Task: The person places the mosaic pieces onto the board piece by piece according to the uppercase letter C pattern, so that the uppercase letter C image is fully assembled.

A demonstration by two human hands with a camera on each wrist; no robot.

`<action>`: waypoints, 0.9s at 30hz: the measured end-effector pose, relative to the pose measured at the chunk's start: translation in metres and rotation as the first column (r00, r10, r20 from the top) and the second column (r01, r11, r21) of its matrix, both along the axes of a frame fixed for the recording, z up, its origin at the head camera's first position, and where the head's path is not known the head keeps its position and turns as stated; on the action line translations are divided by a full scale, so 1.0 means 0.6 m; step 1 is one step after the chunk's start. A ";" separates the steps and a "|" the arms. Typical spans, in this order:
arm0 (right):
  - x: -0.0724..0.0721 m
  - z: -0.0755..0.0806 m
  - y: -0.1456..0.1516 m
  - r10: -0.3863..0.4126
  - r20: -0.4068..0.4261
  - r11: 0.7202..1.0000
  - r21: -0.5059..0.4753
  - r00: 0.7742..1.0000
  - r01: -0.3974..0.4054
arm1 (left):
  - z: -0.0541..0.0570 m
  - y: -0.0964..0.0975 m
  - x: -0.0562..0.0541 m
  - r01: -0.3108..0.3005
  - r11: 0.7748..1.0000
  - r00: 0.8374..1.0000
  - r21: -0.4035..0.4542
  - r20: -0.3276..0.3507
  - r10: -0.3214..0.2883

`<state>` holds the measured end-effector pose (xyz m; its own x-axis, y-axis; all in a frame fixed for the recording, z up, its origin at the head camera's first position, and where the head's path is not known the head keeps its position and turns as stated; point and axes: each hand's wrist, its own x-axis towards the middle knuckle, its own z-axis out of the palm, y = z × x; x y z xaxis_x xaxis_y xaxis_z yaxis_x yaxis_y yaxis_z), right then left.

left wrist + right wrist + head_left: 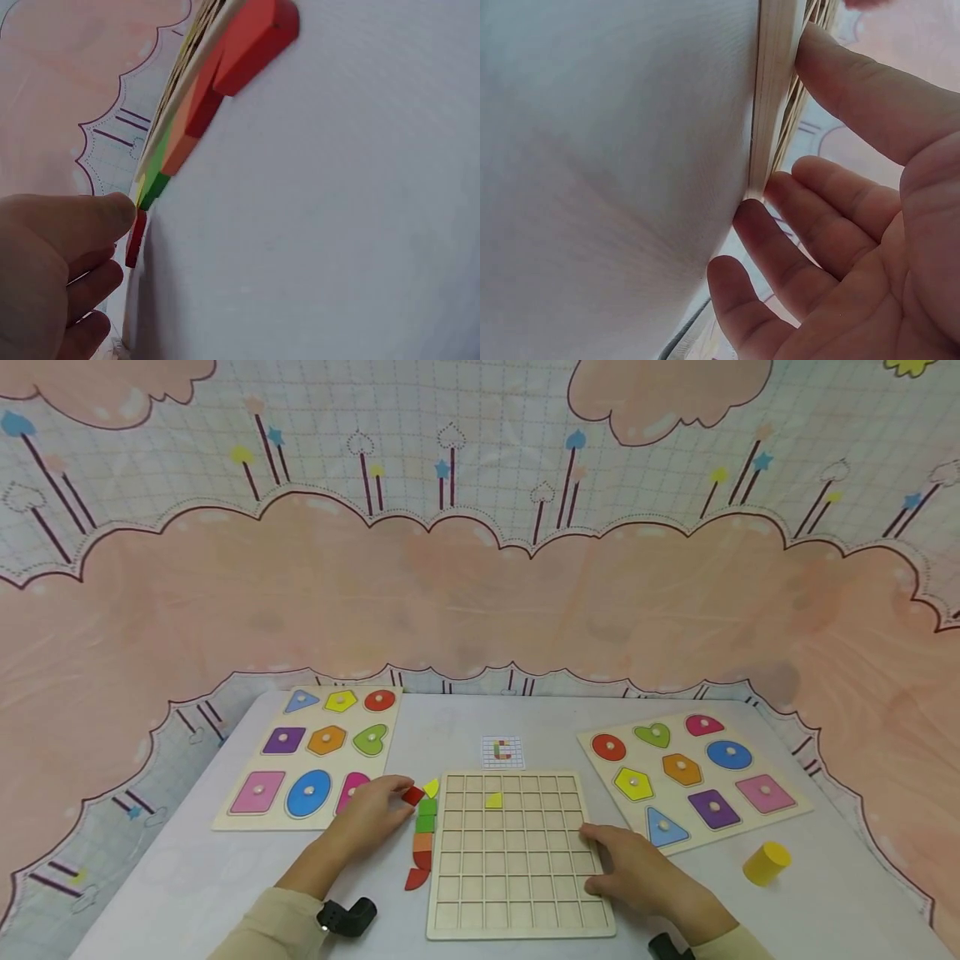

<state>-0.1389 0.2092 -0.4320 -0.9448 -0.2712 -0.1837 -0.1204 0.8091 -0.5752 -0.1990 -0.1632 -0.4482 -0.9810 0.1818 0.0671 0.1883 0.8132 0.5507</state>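
My left hand (372,814) pinches a small red square block (412,796) just left of the wooden grid board (521,938). The same red block (136,238) shows by the thumb tip in the left wrist view. Along the board's left edge lie a yellow piece (431,788), green blocks (426,815), an orange block (423,844) and curved red pieces (416,879). One yellow piece (493,801) sits in a cell near the board's top. With thumb and fingertips, my right hand (637,868) touches the board's right edge, its fingers loosely bent.
A small pattern card (502,752) lies behind the board. Shape puzzle boards stand flat at the left (247,752) and right (723,822), each with several knobbed pieces. A yellow cylinder (767,863) is at the right. A patterned curtain hangs behind the white table.
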 end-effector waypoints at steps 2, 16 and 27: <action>0.000 -0.001 0.000 -0.001 0.002 1.000 0.000 1.000 0.001 | -0.004 -0.001 -0.002 0.002 1.000 1.000 -0.008 0.009 -0.002; 0.001 -0.001 0.002 -0.001 0.002 1.000 -0.014 1.000 0.001 | -0.012 0.010 -0.011 -0.027 1.000 0.999 0.004 0.038 0.027; 0.001 0.001 0.000 -0.009 0.008 1.000 -0.016 1.000 0.009 | -0.016 0.013 -0.018 -0.048 0.999 0.998 -0.015 0.027 0.048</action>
